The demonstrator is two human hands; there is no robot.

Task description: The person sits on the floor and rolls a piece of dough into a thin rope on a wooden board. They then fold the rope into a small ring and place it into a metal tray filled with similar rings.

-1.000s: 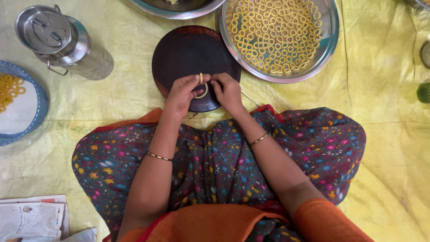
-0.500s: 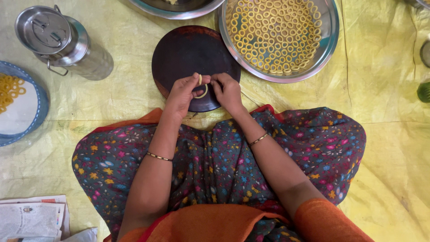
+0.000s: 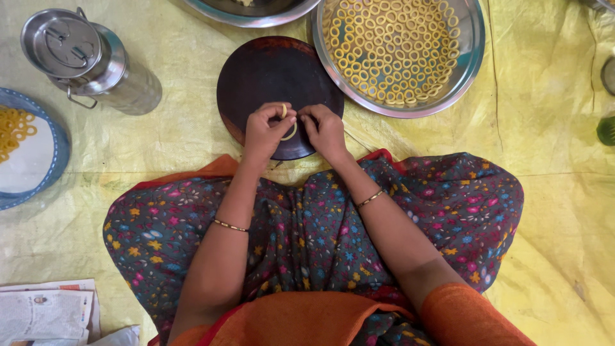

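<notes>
Left hand (image 3: 268, 131) and right hand (image 3: 325, 130) both pinch a dough ring (image 3: 287, 130) at the dark round board's (image 3: 269, 70) near edge.

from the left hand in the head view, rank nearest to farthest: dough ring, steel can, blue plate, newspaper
1. dough ring: between the fingers of the left hand, over the dark round board.
2. steel can: upper left.
3. blue plate: far left edge.
4. newspaper: bottom left corner, close to the plate's rank.

Thin yellow dough strip (image 3: 288, 130) curled over dark board (image 3: 269, 77).
</notes>
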